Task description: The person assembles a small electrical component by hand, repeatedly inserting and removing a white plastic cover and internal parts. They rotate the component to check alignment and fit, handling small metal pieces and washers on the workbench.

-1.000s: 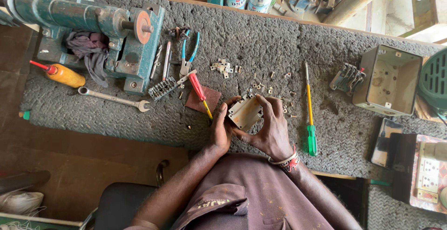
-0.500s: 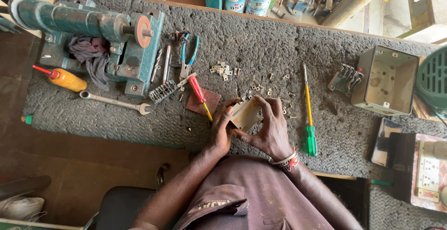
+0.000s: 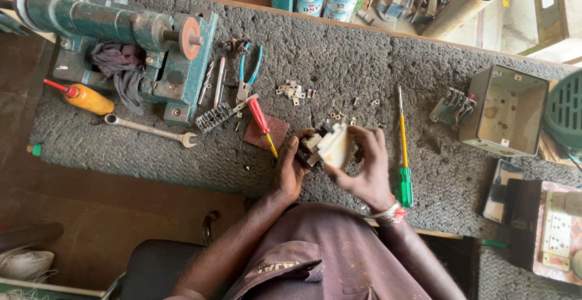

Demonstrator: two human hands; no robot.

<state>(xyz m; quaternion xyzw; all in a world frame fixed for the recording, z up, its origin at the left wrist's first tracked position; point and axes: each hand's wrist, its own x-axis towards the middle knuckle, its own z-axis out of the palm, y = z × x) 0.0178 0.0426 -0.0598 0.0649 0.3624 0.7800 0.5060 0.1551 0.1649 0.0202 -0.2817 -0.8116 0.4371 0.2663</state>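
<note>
Bench: grey textured mat carried scattered tools.
Left hand: gripped the switch plate.
Right hand: clasped it too.
Nearby: green-handled screwdriver.

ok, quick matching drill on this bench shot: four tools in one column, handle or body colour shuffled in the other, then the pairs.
Things:
1. Screwdriver right of the hands
2. Screwdriver left of the hands
3. Pliers
4. Bottle by the vise

Colours:
A. orange body, red tip
B. blue handles
C. green handle, yellow shaft
D. red handle, yellow shaft

Pairs: 1-C, 2-D, 3-B, 4-A

Both the left hand and the right hand hold the pale switch part.
</note>
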